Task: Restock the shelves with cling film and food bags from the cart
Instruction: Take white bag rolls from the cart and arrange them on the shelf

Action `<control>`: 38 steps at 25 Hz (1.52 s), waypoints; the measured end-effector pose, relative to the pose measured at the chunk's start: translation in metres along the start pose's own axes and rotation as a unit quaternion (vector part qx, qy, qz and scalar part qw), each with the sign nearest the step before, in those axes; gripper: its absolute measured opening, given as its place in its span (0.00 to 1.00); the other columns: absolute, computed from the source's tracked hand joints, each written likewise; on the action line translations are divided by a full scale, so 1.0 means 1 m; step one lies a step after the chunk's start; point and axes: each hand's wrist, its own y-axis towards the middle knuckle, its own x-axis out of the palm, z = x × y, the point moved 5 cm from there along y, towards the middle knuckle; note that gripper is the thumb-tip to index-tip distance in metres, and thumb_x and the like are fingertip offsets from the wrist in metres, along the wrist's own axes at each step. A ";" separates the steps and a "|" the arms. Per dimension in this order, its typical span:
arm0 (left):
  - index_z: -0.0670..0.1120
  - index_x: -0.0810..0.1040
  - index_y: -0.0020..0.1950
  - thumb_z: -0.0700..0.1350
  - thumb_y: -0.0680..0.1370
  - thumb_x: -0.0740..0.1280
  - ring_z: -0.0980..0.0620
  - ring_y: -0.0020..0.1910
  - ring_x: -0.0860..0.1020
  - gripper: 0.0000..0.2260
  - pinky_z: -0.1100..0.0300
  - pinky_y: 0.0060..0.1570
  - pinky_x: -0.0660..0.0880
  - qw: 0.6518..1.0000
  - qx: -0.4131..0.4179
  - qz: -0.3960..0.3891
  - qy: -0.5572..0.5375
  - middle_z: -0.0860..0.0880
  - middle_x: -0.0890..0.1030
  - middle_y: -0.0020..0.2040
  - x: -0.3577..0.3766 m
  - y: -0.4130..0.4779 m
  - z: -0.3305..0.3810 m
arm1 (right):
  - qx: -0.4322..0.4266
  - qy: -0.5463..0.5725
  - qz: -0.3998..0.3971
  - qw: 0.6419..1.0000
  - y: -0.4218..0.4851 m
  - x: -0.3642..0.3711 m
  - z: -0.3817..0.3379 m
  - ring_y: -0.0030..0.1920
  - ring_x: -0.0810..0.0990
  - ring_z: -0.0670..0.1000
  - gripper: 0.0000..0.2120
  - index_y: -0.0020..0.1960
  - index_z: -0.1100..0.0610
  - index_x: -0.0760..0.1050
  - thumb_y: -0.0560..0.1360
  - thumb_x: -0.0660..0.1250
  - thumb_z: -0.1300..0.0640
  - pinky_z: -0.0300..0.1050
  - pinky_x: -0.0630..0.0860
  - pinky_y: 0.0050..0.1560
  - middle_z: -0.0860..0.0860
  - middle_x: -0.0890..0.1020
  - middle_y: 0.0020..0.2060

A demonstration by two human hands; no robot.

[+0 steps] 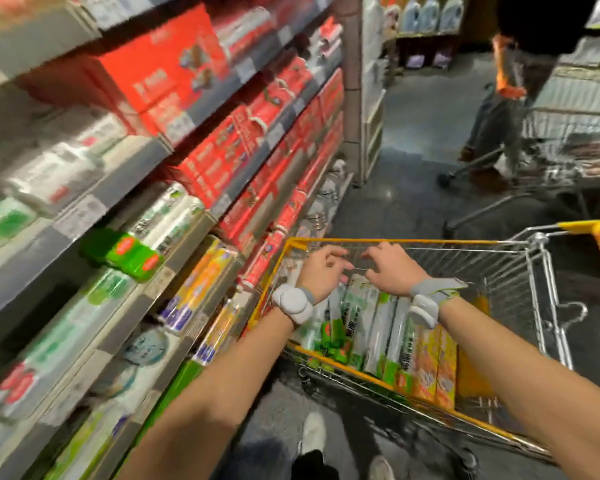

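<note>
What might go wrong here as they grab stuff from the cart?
The green pack juts over the shelf edge and might get knocked off. The boxes stand packed tightly in the cart, so pulling one may drag neighbours. A second cart stands close ahead, a possible bump.

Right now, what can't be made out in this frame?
Head view only.
- Print on the red cartons: motion blur.
- Whether the left hand or right hand holds anything: curled fingers, blurred.
- Green-and-white boxes in the yellow-rimmed wire cart: partly hidden by both wrists.
- Person beyond the cart: upper body lost in darkness.
</note>
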 end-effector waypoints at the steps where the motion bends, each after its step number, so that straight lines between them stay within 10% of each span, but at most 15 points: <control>1: 0.40 0.76 0.54 0.30 0.79 0.59 0.56 0.27 0.78 0.10 0.64 0.27 0.74 0.999 -0.014 -0.023 -0.018 0.41 0.82 0.44 0.010 0.008 -0.006 | 0.016 -0.003 -0.006 1.000 0.000 0.004 0.015 0.65 0.68 0.62 0.20 0.67 0.55 0.71 0.77 0.61 0.51 0.54 0.68 0.66 0.58 0.72 0.62; 9: 0.50 0.81 0.33 0.47 0.73 0.76 0.53 0.36 0.82 0.10 0.59 0.36 0.77 0.985 -0.099 -0.106 0.098 0.47 0.83 0.34 0.032 0.101 -0.108 | 0.143 0.056 -0.156 0.976 0.027 0.087 0.090 0.61 0.77 0.55 0.16 0.65 0.55 0.75 0.80 0.60 0.53 0.44 0.72 0.57 0.54 0.79 0.62; 12: 0.42 0.76 0.43 0.37 0.82 0.60 0.49 0.29 0.76 0.09 0.63 0.24 0.70 0.973 -0.127 -0.175 0.076 0.42 0.77 0.37 0.042 0.131 -0.150 | 0.203 0.043 -0.238 0.949 0.038 0.133 0.115 0.59 0.78 0.54 0.14 0.63 0.55 0.75 0.80 0.59 0.53 0.43 0.74 0.54 0.54 0.79 0.62; 16: 0.43 0.79 0.58 0.28 0.75 0.57 0.38 0.54 0.80 0.19 0.55 0.43 0.78 0.948 -0.200 -0.238 0.073 0.43 0.79 0.59 0.085 0.151 -0.217 | 0.245 0.065 -0.326 0.911 0.039 0.190 0.138 0.49 0.78 0.53 0.16 0.66 0.61 0.69 0.82 0.58 0.54 0.36 0.68 0.34 0.57 0.80 0.58; 21: 0.41 0.78 0.60 0.32 0.77 0.59 0.47 0.54 0.77 0.15 0.66 0.49 0.75 0.926 -0.202 -0.292 0.125 0.42 0.78 0.61 0.135 0.158 -0.247 | 0.311 0.132 -0.292 0.895 0.059 0.234 0.157 0.51 0.80 0.54 0.11 0.60 0.55 0.74 0.82 0.57 0.54 0.38 0.74 0.39 0.55 0.79 0.56; 24: 0.44 0.72 0.67 0.42 0.80 0.62 0.42 0.64 0.73 0.15 0.57 0.61 0.72 0.923 -0.185 -0.261 0.212 0.42 0.72 0.66 0.155 0.174 -0.263 | 0.339 0.182 -0.275 0.881 0.082 0.269 0.163 0.57 0.79 0.56 0.21 0.71 0.57 0.65 0.82 0.58 0.49 0.46 0.77 0.53 0.57 0.78 0.61; 32: 0.42 0.58 0.72 0.61 0.78 0.64 0.40 0.69 0.67 0.32 0.50 0.61 0.71 0.905 -0.191 -0.241 0.295 0.41 0.68 0.69 0.187 0.205 -0.310 | 0.414 0.277 -0.187 0.847 0.101 0.329 0.176 0.51 0.78 0.59 0.27 0.66 0.59 0.57 0.77 0.65 0.47 0.52 0.77 0.51 0.59 0.74 0.58; 38: 0.42 0.61 0.69 0.57 0.78 0.65 0.43 0.64 0.74 0.28 0.51 0.55 0.75 0.862 -0.157 -0.257 0.408 0.43 0.69 0.68 0.195 0.220 -0.320 | 0.298 0.156 -0.060 0.940 0.136 0.314 0.180 0.61 0.69 0.60 0.37 0.74 0.61 0.57 0.74 0.69 0.45 0.54 0.78 0.51 0.60 0.65 0.64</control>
